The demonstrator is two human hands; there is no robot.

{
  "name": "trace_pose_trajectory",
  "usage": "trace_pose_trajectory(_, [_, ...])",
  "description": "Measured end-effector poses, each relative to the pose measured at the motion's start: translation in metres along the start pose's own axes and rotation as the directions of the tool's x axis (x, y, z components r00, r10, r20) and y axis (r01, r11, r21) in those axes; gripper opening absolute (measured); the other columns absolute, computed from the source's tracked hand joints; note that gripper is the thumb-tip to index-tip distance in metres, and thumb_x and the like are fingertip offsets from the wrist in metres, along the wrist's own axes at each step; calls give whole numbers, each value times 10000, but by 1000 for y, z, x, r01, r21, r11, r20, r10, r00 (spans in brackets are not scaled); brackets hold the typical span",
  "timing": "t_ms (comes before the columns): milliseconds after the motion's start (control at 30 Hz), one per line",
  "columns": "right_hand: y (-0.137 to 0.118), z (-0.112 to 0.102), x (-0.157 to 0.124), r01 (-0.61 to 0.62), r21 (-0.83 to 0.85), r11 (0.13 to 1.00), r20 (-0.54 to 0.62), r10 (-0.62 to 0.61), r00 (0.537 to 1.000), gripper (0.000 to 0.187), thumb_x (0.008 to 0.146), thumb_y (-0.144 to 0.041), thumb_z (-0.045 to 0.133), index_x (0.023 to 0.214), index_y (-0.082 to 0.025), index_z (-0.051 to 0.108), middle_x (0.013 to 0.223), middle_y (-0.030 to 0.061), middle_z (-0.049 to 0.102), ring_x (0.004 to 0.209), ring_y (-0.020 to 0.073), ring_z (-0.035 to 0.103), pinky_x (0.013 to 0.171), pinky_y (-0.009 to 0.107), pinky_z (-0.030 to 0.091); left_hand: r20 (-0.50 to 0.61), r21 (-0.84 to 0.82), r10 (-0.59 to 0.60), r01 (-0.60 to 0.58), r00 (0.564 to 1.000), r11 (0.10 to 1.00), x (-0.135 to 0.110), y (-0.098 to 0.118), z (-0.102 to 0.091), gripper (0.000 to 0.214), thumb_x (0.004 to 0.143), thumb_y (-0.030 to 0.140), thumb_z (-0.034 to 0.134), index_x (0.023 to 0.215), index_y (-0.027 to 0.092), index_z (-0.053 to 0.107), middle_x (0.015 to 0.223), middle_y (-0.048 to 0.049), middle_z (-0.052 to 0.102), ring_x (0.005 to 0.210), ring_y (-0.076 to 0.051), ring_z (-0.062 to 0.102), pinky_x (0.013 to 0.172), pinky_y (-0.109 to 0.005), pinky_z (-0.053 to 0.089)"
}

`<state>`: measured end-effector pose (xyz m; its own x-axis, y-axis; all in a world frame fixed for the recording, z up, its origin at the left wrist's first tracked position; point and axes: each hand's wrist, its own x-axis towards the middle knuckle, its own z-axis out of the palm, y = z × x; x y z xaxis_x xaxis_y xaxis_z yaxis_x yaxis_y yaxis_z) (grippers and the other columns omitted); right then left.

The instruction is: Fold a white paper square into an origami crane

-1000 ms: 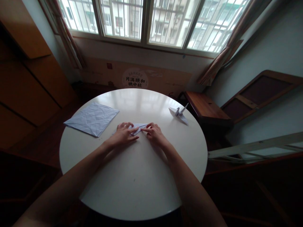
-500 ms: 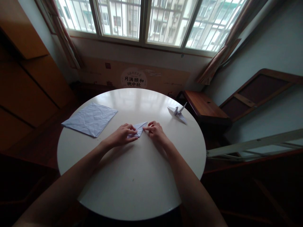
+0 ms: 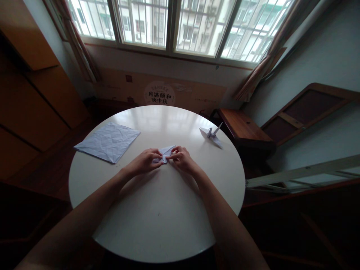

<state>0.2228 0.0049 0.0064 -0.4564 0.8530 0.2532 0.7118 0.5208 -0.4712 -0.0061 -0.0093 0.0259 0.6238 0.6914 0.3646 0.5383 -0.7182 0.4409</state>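
A small folded piece of white paper (image 3: pixel 166 151) lies near the middle of the round white table, between my two hands. My left hand (image 3: pixel 149 159) grips its left side, thumb and fingers closed on the paper. From the right, my right hand (image 3: pixel 181 158) has its fingertips on the paper's right edge, with the fingers bent and drawn together. The fingers cover parts of the folds. At the table's right rear stands a finished paper crane (image 3: pixel 211 135), its wings spread and apart from both hands.
Creased, unfolded paper sheets (image 3: pixel 108 140) lie at the left of the round table (image 3: pixel 160 225). Beyond the table's right edge is a wooden bench (image 3: pixel 244 125). A barred window (image 3: pixel 168 26) is at the back, with an orange cabinet (image 3: pixel 42 93) at the left.
My right hand has shifted slightly left over the paper, and its fingers press further in on the right edge. My left hand stays almost where it was.
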Motion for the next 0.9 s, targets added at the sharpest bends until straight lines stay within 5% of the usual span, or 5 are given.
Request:
trace_pose_trajectory(433, [2, -3, -1, -22, -5, 1000, -45, 22, 999, 190, 850, -291, 650, 1011, -307, 749, 1137, 69, 607, 1050, 222, 516, 982, 411, 391, 123, 30, 52, -56, 991, 998, 1, 15, -7, 290, 857, 361, 630, 1131, 288, 690, 1080, -62, 649, 1015, -216, 576, 935, -371, 443])
trace_pose_trajectory(633, [0, -3, -3, 23, 11, 1000, -33, -22, 999, 283, 788, -432, 714, 1037, -299, 737, 1163, 83, 594, 1100, 242, 508, 989, 432, 384, 88, -1, 48, -48, 995, 999, 0, 12, -5, 292, 861, 325, 628, 1148, 292, 674, 1083, -54, 659, 1023, -207, 593, 940, -362, 449])
trace_pose_trajectory(900, [3, -1, -1, 26, 9, 1000, -26, -26, 999, 287, 771, -377, 742, 1049, -305, 732, 1168, 75, 600, 1106, 242, 509, 996, 435, 382, 10, 74, -38, 37, 999, 997, 0, 0, 2, 386, 877, 317, 602, 1253, 229, 600, 1259, -95, 615, 1141, -239, 577, 977, -391, 442])
